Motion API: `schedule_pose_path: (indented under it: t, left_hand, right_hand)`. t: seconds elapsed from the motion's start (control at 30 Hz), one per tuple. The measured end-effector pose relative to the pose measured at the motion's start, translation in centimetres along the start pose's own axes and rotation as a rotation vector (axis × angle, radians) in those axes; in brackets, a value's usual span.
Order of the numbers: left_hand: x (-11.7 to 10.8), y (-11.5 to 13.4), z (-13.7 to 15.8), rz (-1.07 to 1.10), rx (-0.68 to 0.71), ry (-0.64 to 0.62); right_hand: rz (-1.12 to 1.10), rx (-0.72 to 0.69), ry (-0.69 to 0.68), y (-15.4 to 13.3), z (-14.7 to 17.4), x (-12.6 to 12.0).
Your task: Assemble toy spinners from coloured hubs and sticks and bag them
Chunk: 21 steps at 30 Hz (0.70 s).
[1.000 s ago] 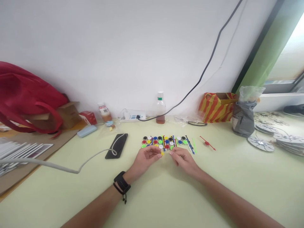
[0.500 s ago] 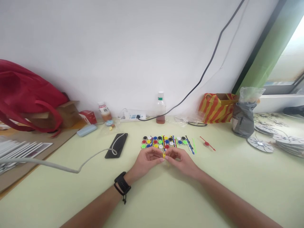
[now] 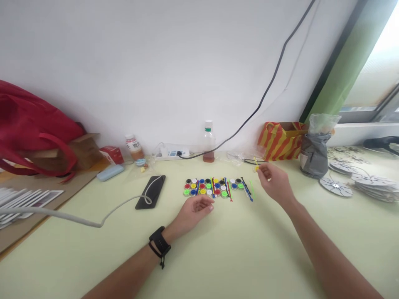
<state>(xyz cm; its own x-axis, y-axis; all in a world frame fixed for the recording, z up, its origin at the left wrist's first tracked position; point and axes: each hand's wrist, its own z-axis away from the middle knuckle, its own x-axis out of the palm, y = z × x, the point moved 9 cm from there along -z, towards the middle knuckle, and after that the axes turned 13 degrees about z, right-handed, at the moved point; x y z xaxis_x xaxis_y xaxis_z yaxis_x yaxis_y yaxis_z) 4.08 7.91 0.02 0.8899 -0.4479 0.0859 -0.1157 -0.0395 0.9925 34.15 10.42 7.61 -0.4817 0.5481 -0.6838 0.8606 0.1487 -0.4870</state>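
My right hand is raised at the right, its thumb and fingertips pinching a yellow spinner, a small round base with a thin arrow. My left hand rests on the table, fingers loosely curled and thumb apart, with nothing visible in it. Just beyond the left fingertips lie rows of small round bases in black, white, red, blue, yellow and green. Among them are thin coloured arrows; a blue arrow and a light-green arrow lie at their right end. The red spinner is hidden by my right hand.
A black phone with a grey cable over it lies left. Along the wall stand a power strip, a clear bottle and a striped bag. A grey bag and stacked discs are at the right.
My right hand has moved away from the left, to the right and farther back, carrying the yellow spinner. The left hand has let go of it and stayed nearly in place.
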Motion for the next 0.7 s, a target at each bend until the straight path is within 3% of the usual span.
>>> schedule_pose_path:
  t: [0.1,0.27,0.33,0.7]
  left_hand:
    - [0.2,0.1,0.0,-0.011,-0.007,-0.014]
    - [0.2,-0.1,0.1,-0.025,-0.005,-0.027]
    - [0.2,-0.3,0.1,-0.028,-0.004,-0.034]
    - [0.3,0.1,0.1,-0.061,0.000,-0.030]
  right_hand:
    - [0.102,0.026,0.016,2.0,-0.4,-0.4]
    - [0.451,-0.032,-0.509,4.0,1.4,4.7]
    - [0.525,-0.021,-0.599,4.6,2.1,5.7]
    - [0.702,0.144,-0.517,6.1,1.4,6.1]
